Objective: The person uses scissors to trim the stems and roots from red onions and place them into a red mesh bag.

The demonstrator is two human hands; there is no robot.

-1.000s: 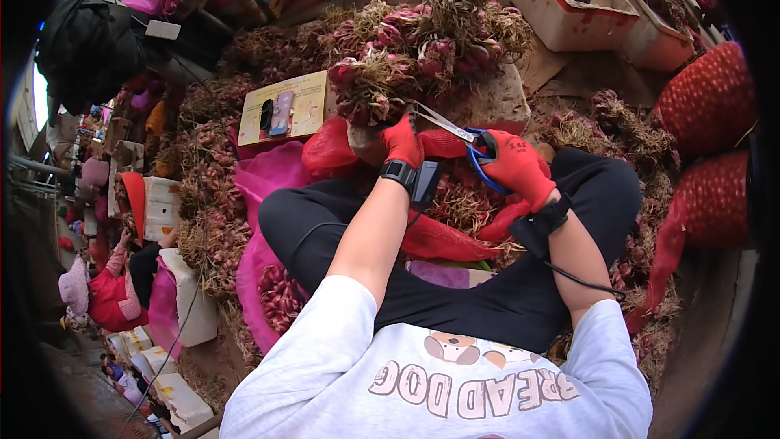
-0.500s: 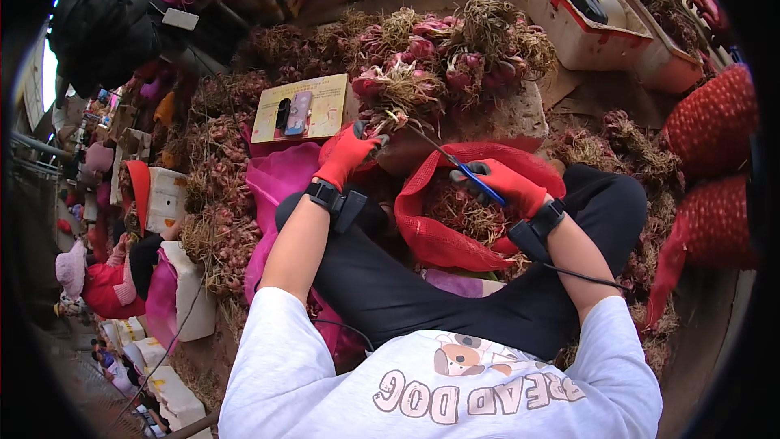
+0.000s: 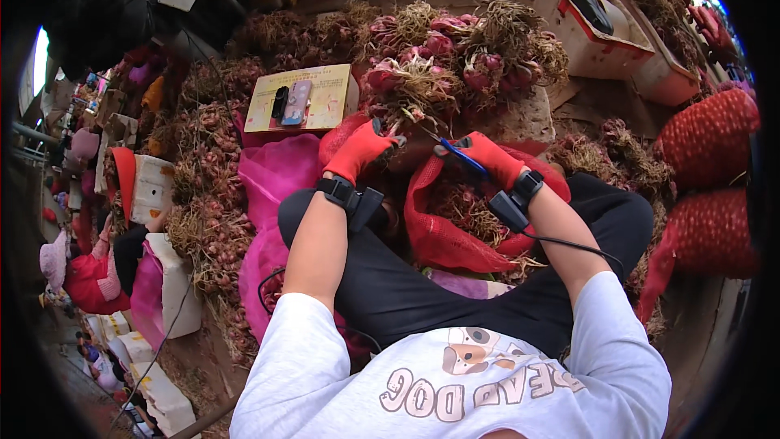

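My left hand (image 3: 362,151), in a red glove with grey fingertips, is closed on a small shallot, its pale end (image 3: 395,125) showing beside the fingers. In my right hand (image 3: 497,158), gloved alike, are scissors with a blue handle (image 3: 465,158). Their blades point left toward the shallot; whether they touch it I cannot tell. Just beyond both hands, bunches of purple-red shallots (image 3: 413,88) with dry roots and stalks lie on a pale block (image 3: 528,118). Between my legs a red mesh bag (image 3: 426,237) gapes, with dry trimmings (image 3: 467,210) inside.
A yellow box (image 3: 331,106) with a phone (image 3: 296,104) on it stands left of the bunches. Pink mesh (image 3: 280,183) lies by my left knee. Heaped shallots (image 3: 219,195) spread leftward. Foam boxes (image 3: 601,45) and full red sacks (image 3: 708,134) are right. A person (image 3: 93,280) sits far left.
My right hand has moved left and up with the scissors, closer to my left hand. The left hand has shifted slightly right, still closed. The whole view has tilted a little.
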